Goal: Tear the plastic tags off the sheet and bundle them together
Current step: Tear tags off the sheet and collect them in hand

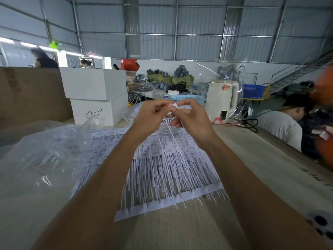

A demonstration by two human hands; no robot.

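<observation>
Two bare forearms reach up from the bottom edge over the pale wooden bench (pixel 180 228), and both hands meet above its far part. Under the arms lies the wide white plastic sheet of tags (pixel 162 177), flat on the bench, its thin tails pointing toward the camera and ending in a white strip along the near edge; the printed heads form rows farther away. To the left of the sheet, a large crumpled clear plastic bag (pixel 45 159) holds more white tags and overlaps the sheet's left part.

Raised above the far end of the sheet, the left hand (pixel 151 114) has its fingers curled, thumb and fingertips pinching a small white plastic tag (pixel 175 105) at its head. The right hand (pixel 192 116) pinches the same tag from the other side, thumb and forefinger closed on it, so each grip is clamped on the tag. A thin white tail (pixel 173 134) runs down from between the hands toward the sheet; whether it is already free of the sheet cannot be told.

Beyond the hands stand two stacked white cardboard boxes (pixel 97 94) on the left, a light blue plastic basket (pixel 187 99) in the middle and a cream-coloured electric kettle (pixel 222 98) to the right, wrapped partly in clear film. A person in a white shirt (pixel 284 127) sits at the right edge of the bench.
</observation>
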